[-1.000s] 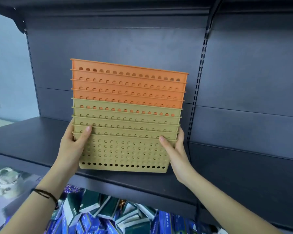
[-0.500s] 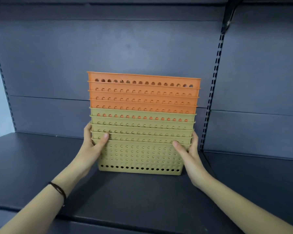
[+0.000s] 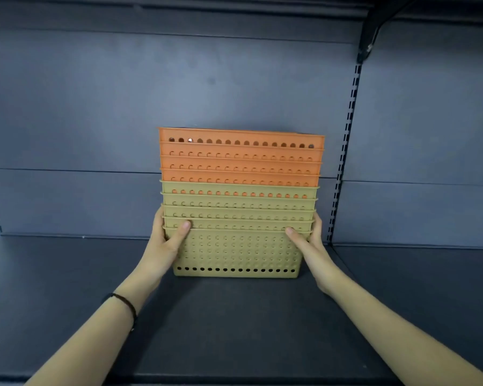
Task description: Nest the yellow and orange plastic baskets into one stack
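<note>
One nested stack of perforated plastic baskets stands on the dark shelf (image 3: 67, 288). Several yellow baskets (image 3: 237, 249) form the bottom part and several orange baskets (image 3: 240, 162) sit nested on top. My left hand (image 3: 169, 240) grips the stack's left side at the lowest yellow rims, thumb across the front. On the right side my right hand (image 3: 307, 240) grips the same rims, thumb on the front too. The fingers of both hands are hidden behind the stack.
A dark back panel (image 3: 123, 107) rises close behind the stack. A slotted upright (image 3: 346, 151) runs down just right of the stack, with a black bracket (image 3: 374, 32) under the shelf above. Shelf surface extends to both sides and in front.
The stack has gone further back onto the shelf, toward the back panel, with both hands still on its sides. The lower shelf with boxes has left the view.
</note>
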`<state>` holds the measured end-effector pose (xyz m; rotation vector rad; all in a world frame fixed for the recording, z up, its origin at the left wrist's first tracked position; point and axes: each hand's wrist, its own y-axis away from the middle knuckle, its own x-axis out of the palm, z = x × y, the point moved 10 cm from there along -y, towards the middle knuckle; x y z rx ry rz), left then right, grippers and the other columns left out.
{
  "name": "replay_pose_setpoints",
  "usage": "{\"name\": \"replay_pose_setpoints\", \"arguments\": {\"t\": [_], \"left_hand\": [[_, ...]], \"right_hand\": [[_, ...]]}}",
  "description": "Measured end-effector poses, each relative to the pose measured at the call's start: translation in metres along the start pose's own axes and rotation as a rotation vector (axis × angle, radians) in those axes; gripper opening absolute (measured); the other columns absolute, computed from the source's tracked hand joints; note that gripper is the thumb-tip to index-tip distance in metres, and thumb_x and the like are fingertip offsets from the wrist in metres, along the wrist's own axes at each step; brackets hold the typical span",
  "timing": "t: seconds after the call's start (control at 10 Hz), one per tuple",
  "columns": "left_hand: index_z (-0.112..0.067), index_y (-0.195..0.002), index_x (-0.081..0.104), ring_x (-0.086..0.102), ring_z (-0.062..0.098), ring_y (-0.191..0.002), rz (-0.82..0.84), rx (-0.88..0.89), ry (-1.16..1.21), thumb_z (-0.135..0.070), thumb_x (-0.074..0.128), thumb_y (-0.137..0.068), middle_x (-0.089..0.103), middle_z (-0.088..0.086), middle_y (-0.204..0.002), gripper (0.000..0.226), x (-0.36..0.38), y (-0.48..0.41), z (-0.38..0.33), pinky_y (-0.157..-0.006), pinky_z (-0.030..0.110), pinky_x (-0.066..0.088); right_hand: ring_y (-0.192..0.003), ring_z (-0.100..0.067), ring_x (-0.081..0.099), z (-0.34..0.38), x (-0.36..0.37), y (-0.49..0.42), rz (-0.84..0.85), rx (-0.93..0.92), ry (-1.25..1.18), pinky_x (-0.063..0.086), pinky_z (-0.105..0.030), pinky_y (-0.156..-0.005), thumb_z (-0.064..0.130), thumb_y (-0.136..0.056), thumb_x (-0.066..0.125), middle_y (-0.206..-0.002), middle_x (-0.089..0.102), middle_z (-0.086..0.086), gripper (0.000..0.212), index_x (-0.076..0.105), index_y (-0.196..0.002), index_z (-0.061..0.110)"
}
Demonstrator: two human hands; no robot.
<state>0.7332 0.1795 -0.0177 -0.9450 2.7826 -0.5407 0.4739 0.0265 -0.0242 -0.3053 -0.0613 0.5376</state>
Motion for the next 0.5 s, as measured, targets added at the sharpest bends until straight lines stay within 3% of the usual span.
{"name": "replay_pose_setpoints", "arguments": {"t": [0.1, 0.3, 0.4, 0.5], "left_hand": [[-0.041, -0.145, 0.031, 0.055, 0.004, -0.120, 0.007, -0.015, -0.005, -0.041, 0.060, -0.091, 0.057, -0.018, -0.132, 0.060, -0.002, 0.001, 0.002, -0.100, 0.036, 0.045], [-0.034, -0.149, 0.027, 0.056, 0.007, -0.111, -0.030, -0.047, -0.051, -0.035, 0.060, -0.094, 0.057, -0.013, -0.131, 0.064, -0.006, 0.003, -0.003, -0.100, 0.037, 0.044], [-0.030, -0.150, 0.023, 0.053, 0.016, -0.116, -0.018, -0.093, -0.102, -0.028, 0.055, -0.098, 0.055, -0.006, -0.132, 0.061, -0.008, 0.007, -0.009, -0.101, 0.040, 0.042], [-0.030, -0.149, 0.025, 0.056, 0.024, -0.116, -0.054, -0.138, -0.153, -0.029, 0.053, -0.099, 0.058, 0.006, -0.132, 0.058, -0.026, 0.016, -0.007, -0.101, 0.048, 0.046]], "right_hand": [[-0.114, 0.012, 0.046, -0.001, 0.001, 0.006, -0.022, 0.014, -0.013, 0.035, -0.028, -0.104, 0.042, -0.086, 0.062, -0.131, 0.048, 0.029, 0.081, 0.010, -0.148, 0.048], [-0.131, -0.010, 0.046, 0.002, 0.004, 0.020, -0.087, 0.074, -0.007, 0.035, -0.044, -0.112, 0.043, -0.089, 0.064, -0.141, 0.049, 0.019, 0.076, 0.019, -0.149, 0.046], [-0.129, -0.015, 0.050, 0.005, 0.002, 0.030, -0.121, 0.156, 0.046, 0.046, -0.040, -0.100, 0.038, -0.093, 0.061, -0.142, 0.050, 0.014, 0.067, 0.024, -0.149, 0.041], [-0.117, -0.017, 0.055, -0.002, -0.005, 0.050, -0.175, 0.264, 0.088, 0.047, -0.034, -0.089, 0.021, -0.097, 0.054, -0.137, 0.054, 0.006, 0.060, 0.029, -0.149, 0.039]]}}
